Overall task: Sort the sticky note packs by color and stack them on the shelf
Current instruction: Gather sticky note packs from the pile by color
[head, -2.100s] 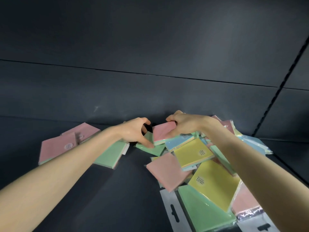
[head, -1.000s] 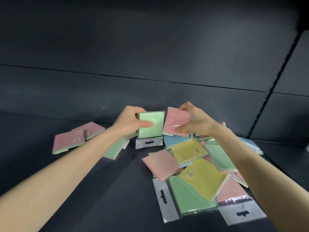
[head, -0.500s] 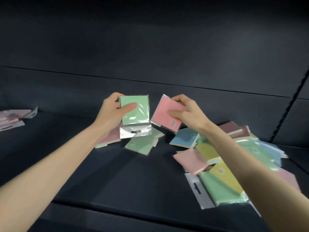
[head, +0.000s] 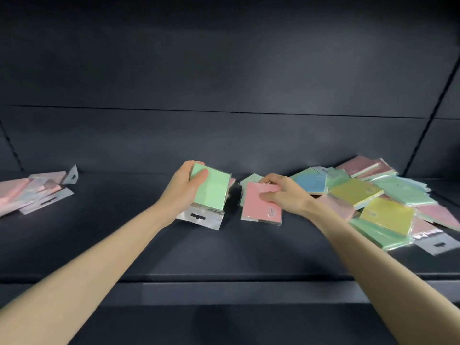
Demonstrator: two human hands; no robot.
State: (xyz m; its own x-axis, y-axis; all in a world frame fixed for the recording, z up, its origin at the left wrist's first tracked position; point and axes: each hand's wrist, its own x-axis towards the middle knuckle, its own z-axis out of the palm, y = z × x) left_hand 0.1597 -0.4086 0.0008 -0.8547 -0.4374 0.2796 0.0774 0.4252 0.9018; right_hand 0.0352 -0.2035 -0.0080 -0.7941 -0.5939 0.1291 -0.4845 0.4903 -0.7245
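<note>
Your left hand (head: 183, 189) gripped a square green pack (head: 211, 189), glossy-wrapped; your right hand (head: 283, 195) clasped a flat pink pack (head: 258, 207) above the dark shelf (head: 224, 250).

Shop display: dark metal shelf (head: 224, 257) with slotted upright (head: 433, 115), cellophane-wrapped sticky note packs (head: 373, 212) with hang tabs.

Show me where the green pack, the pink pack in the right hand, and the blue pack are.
green pack (head: 212, 189), head view, middle of its face
pink pack (head: 256, 206), head view, bare lower face
blue pack (head: 312, 181), head view, middle of its face
</note>
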